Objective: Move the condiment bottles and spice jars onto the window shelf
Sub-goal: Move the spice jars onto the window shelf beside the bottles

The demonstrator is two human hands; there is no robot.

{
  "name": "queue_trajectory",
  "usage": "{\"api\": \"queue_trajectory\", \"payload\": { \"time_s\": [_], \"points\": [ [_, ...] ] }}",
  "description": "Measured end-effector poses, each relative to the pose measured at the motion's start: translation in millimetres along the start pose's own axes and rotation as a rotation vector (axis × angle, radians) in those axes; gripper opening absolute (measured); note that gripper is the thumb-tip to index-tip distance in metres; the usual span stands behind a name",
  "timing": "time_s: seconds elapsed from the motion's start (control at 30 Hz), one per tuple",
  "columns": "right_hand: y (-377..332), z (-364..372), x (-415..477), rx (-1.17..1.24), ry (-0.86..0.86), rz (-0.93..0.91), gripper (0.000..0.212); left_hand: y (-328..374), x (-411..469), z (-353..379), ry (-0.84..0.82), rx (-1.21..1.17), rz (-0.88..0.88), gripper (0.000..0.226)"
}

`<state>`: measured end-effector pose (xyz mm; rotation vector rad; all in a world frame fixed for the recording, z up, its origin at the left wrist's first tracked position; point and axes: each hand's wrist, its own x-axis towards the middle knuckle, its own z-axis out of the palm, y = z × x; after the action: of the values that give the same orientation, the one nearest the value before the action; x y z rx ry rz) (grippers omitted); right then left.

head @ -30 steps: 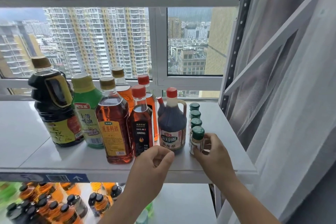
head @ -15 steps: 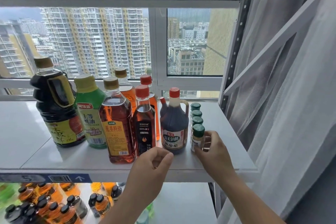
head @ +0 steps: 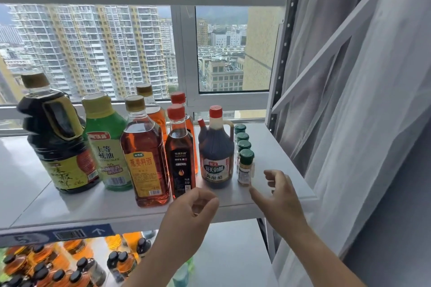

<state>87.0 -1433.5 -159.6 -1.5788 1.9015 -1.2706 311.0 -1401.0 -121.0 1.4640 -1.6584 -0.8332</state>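
Head view: the front spice jar (head: 245,168) stands upright on the window shelf (head: 277,147), long axis vertical. It is the nearest of a row of four green-capped jars that runs away from the viewer. It sits just left of and beyond the right hand (head: 279,196), whose fingers (head: 275,173) are spread apart, loosely bent and touching nothing. The left hand (head: 193,212) is farther from the jar, in front of the vinegar jug (head: 217,158), its fingers (head: 205,196) loosely curled and empty. The right hand is the nearer one if the jar needs a nudge.

The jug's label reads 海天 and 陈酿醋. Leftward from the left fingers, the narrow bottle (head: 180,158) shows "100%", the amber bottle (head: 144,158) reads 葱姜料酒 and the green bottle (head: 107,147) reads 上等蚝油. I cannot read the yellow label on the dark bottle (head: 56,142). More bottles (head: 70,270) wait below the hands.
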Motion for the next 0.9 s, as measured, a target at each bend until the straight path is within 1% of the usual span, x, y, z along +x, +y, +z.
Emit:
{"api": "queue_trajectory", "payload": {
  "time_s": [0.17,0.3,0.4,0.67,0.9],
  "points": [
    [5,-22,-43,-0.012,0.059,0.047,0.031,-7,-6,4,-0.074,0.010,0.032,0.006],
    [10,-42,-82,-0.052,0.100,0.089,0.021,-8,-13,15,-0.164,0.013,0.097,0.010],
    [13,-62,-113,-0.083,0.157,0.115,0.015,0,-24,24,-0.240,0.014,0.147,0.008],
    [9,-128,-190,-0.150,0.282,0.154,0.013,39,-80,46,-0.401,-0.009,0.276,0.003],
    [11,-185,-283,-0.182,0.338,0.198,0.013,68,-166,70,-0.452,0.026,0.340,0.005]
  ]
}}
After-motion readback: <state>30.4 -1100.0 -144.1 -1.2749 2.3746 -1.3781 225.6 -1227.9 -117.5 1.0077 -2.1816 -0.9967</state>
